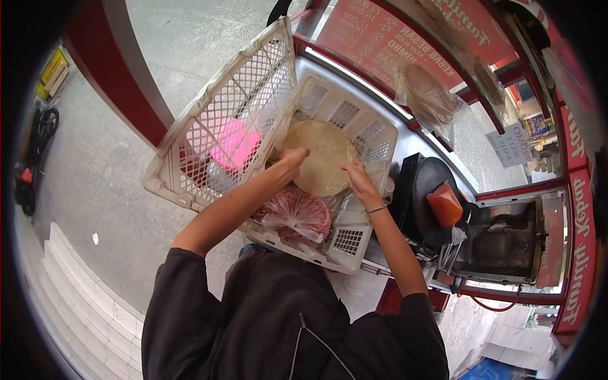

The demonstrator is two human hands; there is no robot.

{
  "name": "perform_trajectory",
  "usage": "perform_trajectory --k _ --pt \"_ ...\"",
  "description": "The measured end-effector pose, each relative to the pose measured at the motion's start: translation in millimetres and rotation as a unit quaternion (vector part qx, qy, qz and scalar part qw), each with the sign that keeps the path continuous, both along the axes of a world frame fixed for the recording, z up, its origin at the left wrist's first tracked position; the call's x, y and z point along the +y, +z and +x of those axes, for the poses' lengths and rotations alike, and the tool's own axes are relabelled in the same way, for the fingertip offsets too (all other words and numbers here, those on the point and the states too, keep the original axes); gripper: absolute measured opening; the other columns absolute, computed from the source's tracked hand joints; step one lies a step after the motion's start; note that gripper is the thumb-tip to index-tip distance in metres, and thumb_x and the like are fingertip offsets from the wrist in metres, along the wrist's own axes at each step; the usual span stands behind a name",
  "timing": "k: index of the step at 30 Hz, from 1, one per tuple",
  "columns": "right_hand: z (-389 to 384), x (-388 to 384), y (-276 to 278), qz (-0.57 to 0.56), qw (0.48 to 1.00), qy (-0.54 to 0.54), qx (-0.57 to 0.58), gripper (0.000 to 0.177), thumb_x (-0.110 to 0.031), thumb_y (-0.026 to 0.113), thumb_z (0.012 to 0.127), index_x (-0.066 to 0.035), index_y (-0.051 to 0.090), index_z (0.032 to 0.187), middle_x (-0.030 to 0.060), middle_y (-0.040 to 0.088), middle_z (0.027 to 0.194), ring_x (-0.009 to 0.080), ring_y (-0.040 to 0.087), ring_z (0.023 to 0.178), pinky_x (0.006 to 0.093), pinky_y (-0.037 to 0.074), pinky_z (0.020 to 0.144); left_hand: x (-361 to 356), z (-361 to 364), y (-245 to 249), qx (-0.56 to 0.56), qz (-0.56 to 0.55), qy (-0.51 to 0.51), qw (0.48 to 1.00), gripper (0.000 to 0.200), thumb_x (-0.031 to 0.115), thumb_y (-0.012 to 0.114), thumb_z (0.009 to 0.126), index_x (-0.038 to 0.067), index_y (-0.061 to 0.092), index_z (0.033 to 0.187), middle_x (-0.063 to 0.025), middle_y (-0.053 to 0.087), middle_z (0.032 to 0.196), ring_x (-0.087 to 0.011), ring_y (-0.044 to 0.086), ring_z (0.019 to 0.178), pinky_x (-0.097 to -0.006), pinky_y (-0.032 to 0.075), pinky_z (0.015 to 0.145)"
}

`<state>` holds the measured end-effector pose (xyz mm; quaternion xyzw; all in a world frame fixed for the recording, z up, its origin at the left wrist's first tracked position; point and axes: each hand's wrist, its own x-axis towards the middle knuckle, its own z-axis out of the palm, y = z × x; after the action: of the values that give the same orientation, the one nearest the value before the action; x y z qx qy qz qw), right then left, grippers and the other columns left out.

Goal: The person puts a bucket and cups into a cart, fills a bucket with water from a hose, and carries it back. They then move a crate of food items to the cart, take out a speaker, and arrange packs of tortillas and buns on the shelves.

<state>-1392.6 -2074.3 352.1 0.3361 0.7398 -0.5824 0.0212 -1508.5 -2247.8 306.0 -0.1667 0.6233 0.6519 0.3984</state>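
A round stack of flat tortillas (320, 158) in clear plastic lies tilted in the white plastic crate (345, 248). My left hand (292, 161) is closed at its left edge, with the thumb over the top face. On the opposite side, my right hand (361, 180) pinches the stack's plastic edge; a bracelet circles that wrist. Right below the stack, nearer my body, sits a clear plastic bag of reddish sliced meat (294, 215). Part of this bag is hidden behind my left forearm.
A second crate (215, 95) stands open-side up at left, with a pink package (235, 144) inside. At right is a black round griddle (434, 190) bearing a pouch of orange sauce (444, 206). Bagged flatbreads (425, 92) hang by the glass. A red post (117, 69) rises at left.
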Motion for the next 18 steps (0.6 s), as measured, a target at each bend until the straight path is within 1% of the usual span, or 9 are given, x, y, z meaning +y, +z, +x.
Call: perform_trajectory --k 2,4,5,7,8,10,13,16,18 --pt "5.4 -7.8 11.0 -0.038 0.999 -0.026 -0.014 0.088 -0.029 0.067 0.075 0.005 0.017 0.139 0.0268 0.031 0.136 0.0329 0.03 0.129 0.038 0.027 0.105 11.3 -2.7 -22.2 0.005 -0.013 -0.011 1.0 0.058 0.018 0.055 0.081 -0.007 0.035 0.129 -0.0245 0.043 0.127 -0.0364 0.054 0.109 -0.0522 0.051 0.083" --pt "7.9 -5.1 5.4 -0.057 0.997 -0.043 -0.035 0.088 -0.032 0.066 0.076 -0.005 0.016 0.143 0.0193 0.028 0.144 0.0353 0.02 0.136 0.0601 0.014 0.106 18.8 -1.3 -26.2 -0.038 -0.044 0.04 0.997 0.063 0.016 0.061 0.078 -0.009 0.033 0.129 -0.0251 0.04 0.13 -0.0367 0.055 0.107 -0.0528 0.052 0.084" --pt "11.1 -4.9 2.8 -0.056 0.997 -0.045 -0.032 0.088 -0.032 0.066 0.076 -0.005 0.016 0.143 0.0193 0.028 0.144 0.0353 0.02 0.136 0.0601 0.014 0.106 19.4 -1.1 -28.4 -0.036 -0.043 0.039 0.998 0.063 0.016 0.061 0.078 -0.009 0.033 0.129 -0.0251 0.04 0.13 -0.0367 0.055 0.107 -0.0528 0.052 0.084" --pt "25.4 -15.5 0.8 -0.158 0.982 -0.101 -0.028 0.081 -0.031 0.065 0.075 -0.005 0.023 0.14 0.018 0.027 0.145 0.0341 0.026 0.133 0.0571 0.017 0.106 -5.9 19.8 40.9 -0.067 0.051 0.07 0.994 0.062 0.014 0.059 0.079 -0.01 0.032 0.129 -0.0254 0.041 0.128 -0.0391 0.055 0.105 -0.0548 0.051 0.083" --pt "30.5 -20.9 -6.5 -0.158 0.982 -0.101 -0.026 0.081 -0.031 0.065 0.075 -0.005 0.023 0.14 0.018 0.027 0.145 0.0341 0.026 0.133 0.0571 0.017 0.106 0.3 12.1 12.8 -0.065 0.052 0.07 0.994 0.062 0.014 0.059 0.079 -0.01 0.032 0.129 -0.0254 0.041 0.128 -0.0391 0.055 0.105 -0.0548 0.051 0.083" --pt "38.3 -28.2 -25.5 -0.301 0.947 -0.115 -0.011 0.073 -0.03 0.065 0.074 -0.006 0.033 0.135 0.0165 0.032 0.14 0.0323 0.033 0.127 0.0549 0.021 0.105 16.5 -7.2 -71.2 -0.113 0.131 0.132 0.976 0.06 0.009 0.057 0.078 -0.01 0.031 0.129 -0.0256 0.044 0.125 -0.0408 0.055 0.105 -0.0582 0.051 0.081" --pt "30.9 -24.7 -18.1 -0.255 0.947 -0.186 -0.053 0.067 -0.032 0.065 0.072 -0.009 0.04 0.13 0.0141 0.041 0.132 0.0285 0.04 0.119 0.0528 0.026 0.101 2.7 -2.1 -30.1 -0.108 0.146 0.053 0.982 0.055 0.007 0.055 0.08 -0.01 0.034 0.127 -0.0259 0.046 0.123 -0.0405 0.056 0.104 -0.0578 0.052 0.081" --pt "23.4 -14.7 -15.7 -0.294 0.928 -0.208 -0.094 0.066 -0.033 0.066 0.071 -0.011 0.042 0.128 0.0125 0.042 0.131 0.0259 0.041 0.118 0.0509 0.027 0.1 28.9 -15.8 -93.7 -0.025 0.056 0.04 0.997 0.053 0.009 0.06 0.079 -0.011 0.04 0.124 -0.0251 0.05 0.118 -0.0368 0.059 0.099 -0.0515 0.053 0.081" --pt "21.8 -15.3 -17.3 -0.273 0.934 -0.212 -0.097 0.064 -0.033 0.066 0.072 -0.011 0.044 0.127 0.0122 0.045 0.129 0.025 0.043 0.115 0.0496 0.028 0.1 20.7 9.5 -56.8 0.025 0.069 0.084 0.994 0.054 0.01 0.065 0.074 -0.013 0.044 0.118 -0.0233 0.054 0.112 -0.0331 0.061 0.096 -0.0451 0.053 0.077"
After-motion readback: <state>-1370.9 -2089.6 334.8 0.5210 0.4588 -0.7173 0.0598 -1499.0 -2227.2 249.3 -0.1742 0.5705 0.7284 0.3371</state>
